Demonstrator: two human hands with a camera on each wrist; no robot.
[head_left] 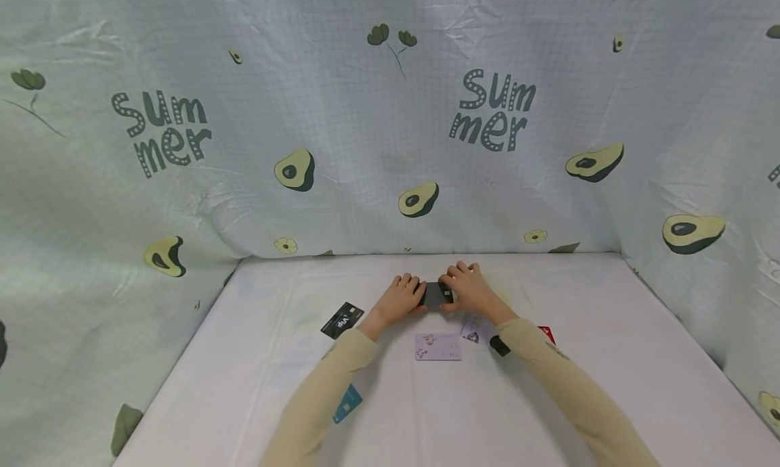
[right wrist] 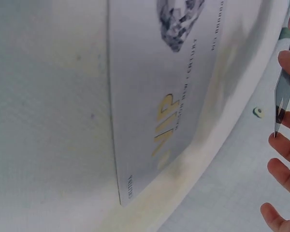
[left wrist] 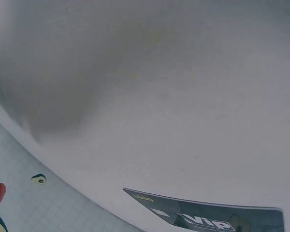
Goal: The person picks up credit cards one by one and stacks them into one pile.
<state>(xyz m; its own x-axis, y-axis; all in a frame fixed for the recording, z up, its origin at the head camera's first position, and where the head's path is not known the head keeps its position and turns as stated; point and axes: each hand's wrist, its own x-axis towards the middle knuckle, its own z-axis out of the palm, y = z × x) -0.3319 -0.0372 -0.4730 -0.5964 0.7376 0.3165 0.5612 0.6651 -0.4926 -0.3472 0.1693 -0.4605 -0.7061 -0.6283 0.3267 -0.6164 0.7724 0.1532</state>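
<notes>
At the far part of the table both hands hold a dark grey card (head_left: 436, 295) between them. My left hand (head_left: 399, 298) grips its left end with thumb and curled fingers, and my right hand (head_left: 469, 291) pinches the right end. In the right wrist view the dark card (right wrist: 283, 92) appears edge-on between thumb and fingers. Just left of the left forearm lies a black VIP card (head_left: 342, 320), also at the bottom of the left wrist view. A pale card with a diamond picture (right wrist: 140, 101) lies beneath the right wrist, partly covered in the head view.
A pink card (head_left: 437, 347) lies between the forearms. A teal card (head_left: 348, 404) is partly hidden by the left sleeve, a red card (head_left: 547, 333) by the right. A small black object (head_left: 500, 346) shows beside the right sleeve. Patterned cloth (head_left: 365, 115) hangs behind the white table (head_left: 414, 419).
</notes>
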